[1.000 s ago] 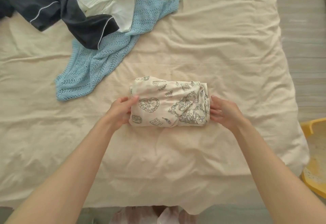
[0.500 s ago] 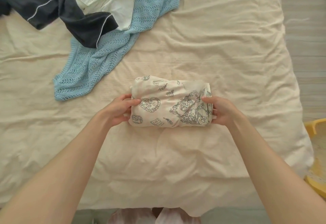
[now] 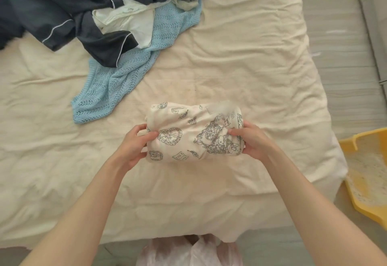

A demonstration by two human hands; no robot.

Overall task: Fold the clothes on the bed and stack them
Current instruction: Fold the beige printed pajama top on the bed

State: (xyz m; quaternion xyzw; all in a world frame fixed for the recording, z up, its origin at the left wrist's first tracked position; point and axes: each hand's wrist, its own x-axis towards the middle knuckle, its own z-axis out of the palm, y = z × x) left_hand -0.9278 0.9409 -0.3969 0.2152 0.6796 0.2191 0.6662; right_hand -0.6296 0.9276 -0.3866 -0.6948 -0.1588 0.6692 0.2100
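A folded cream garment (image 3: 188, 131) printed with hearts and cartoon drawings lies in the middle of the bed (image 3: 240, 60). My left hand (image 3: 134, 146) grips its left end, thumb on top and fingers curled under. My right hand (image 3: 251, 142) grips its right end the same way. At the far left sits a loose pile: a light blue knit top (image 3: 117, 89), a dark navy garment with white piping (image 3: 69, 14) and a white garment (image 3: 132, 20) between them.
The bed's cream sheet is wrinkled, and its right edge drops to a pale wooden floor (image 3: 343, 77). A yellow tray (image 3: 368, 173) with pale granules stands on the floor at the right. Pink cloth (image 3: 188, 253) shows at the bottom edge, below the bed's near side.
Both hands have closed in from beside the folded garment and now grip its two ends. The bundle looks slightly raised and rounder.
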